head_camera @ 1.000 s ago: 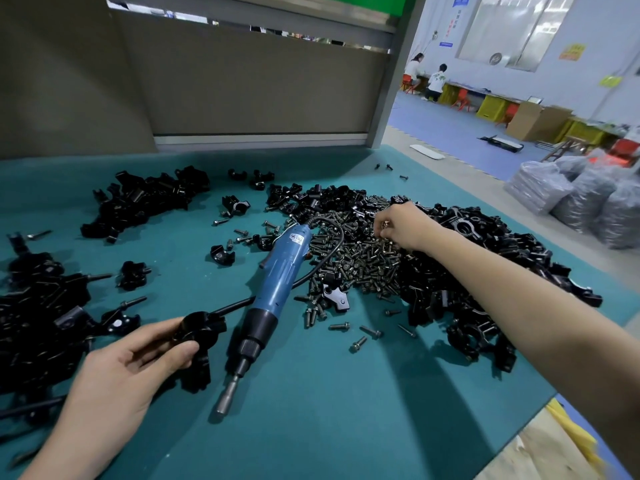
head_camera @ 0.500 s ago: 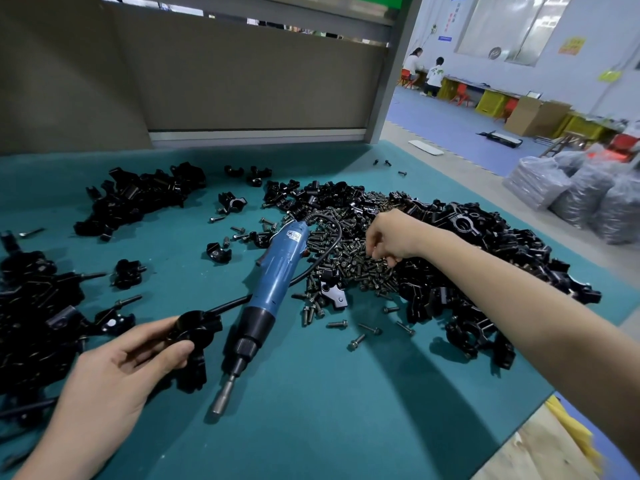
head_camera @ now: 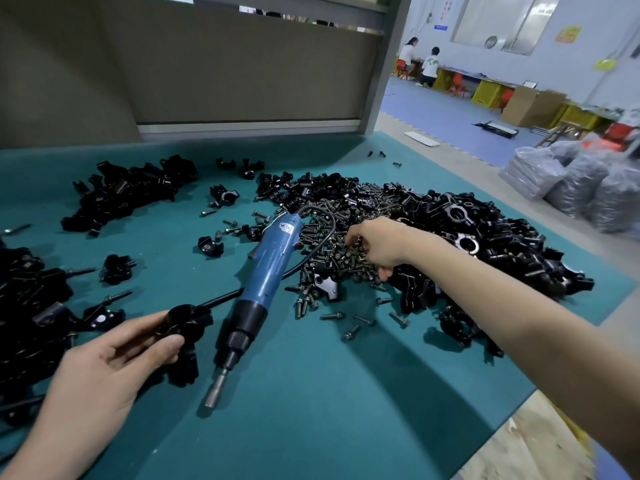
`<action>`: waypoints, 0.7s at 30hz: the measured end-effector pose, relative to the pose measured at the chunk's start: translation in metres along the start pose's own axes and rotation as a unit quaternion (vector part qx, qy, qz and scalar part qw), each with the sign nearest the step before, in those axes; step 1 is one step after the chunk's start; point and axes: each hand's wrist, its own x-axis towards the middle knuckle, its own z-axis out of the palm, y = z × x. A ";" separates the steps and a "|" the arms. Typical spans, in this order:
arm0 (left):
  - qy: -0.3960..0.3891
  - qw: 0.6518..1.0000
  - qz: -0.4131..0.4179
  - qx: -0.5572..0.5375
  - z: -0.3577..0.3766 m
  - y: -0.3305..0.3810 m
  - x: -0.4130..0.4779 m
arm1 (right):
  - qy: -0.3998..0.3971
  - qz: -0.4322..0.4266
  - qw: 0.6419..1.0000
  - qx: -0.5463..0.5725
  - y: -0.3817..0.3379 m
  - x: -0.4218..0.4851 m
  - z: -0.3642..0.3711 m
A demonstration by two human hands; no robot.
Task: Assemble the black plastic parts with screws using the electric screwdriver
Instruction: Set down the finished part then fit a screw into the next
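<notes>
The left grip pinches a black plastic part, the electric screwdriver lies on the surface just right of it, and the right grip curls into the screw pile beyond, its hold impossible to tell.

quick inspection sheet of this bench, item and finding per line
surface: teal mat
job's things: electric screwdriver lying on mat, bit toward viewer; screw pile; black parts heap
clutter: loose screws scattered on mat
grips: left hand holds black plastic part; right hand fingers curled in screw pile, any hold hidden
cables: black cord loops from screwdriver's rear
surroundings: grey partition, plastic bags, two seated people
</notes>
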 end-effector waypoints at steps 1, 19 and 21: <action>0.001 1.000 -0.001 -0.001 -0.001 -0.001 0.000 | -0.007 -0.004 1.000 -0.002 -0.002 -0.004 0.003; -0.013 0.999 0.012 0.043 -0.012 -0.019 0.005 | 0.108 0.000 0.969 0.220 0.028 -0.068 0.022; -0.014 0.999 0.013 0.038 -0.012 -0.020 0.006 | 0.131 0.004 0.974 0.186 0.028 -0.067 0.024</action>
